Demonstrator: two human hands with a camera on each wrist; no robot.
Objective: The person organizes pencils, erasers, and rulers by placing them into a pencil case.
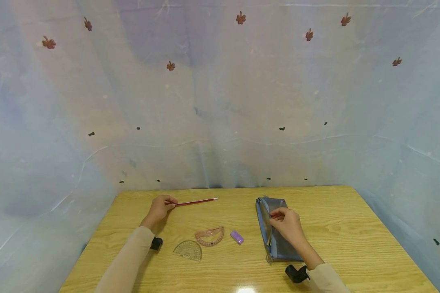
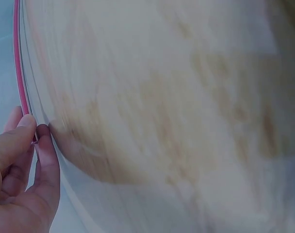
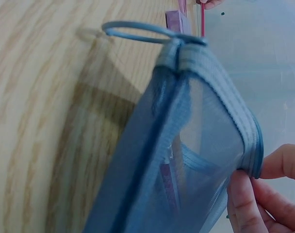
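Near the back left of the table, my left hand (image 1: 160,208) pinches one end of a red pencil (image 1: 196,202) with a white tip at its far end. The left wrist view shows thumb and fingertips closed on the pencil (image 2: 17,58). On the right lies a blue mesh pencil case (image 1: 283,247), its zip undone along the left side. My right hand (image 1: 287,224) grips the edge of that opening between thumb and fingers and lifts it. Through the mesh in the right wrist view, a slim purplish item (image 3: 169,187) shows inside the case.
Between the hands lie a pink protractor (image 1: 207,244), a clear protractor (image 1: 188,249) and a purple eraser (image 1: 236,237). A loop (image 3: 138,30) hangs at the near end of the case. Patterned cloth (image 1: 220,101) surrounds the wooden table (image 1: 352,244).
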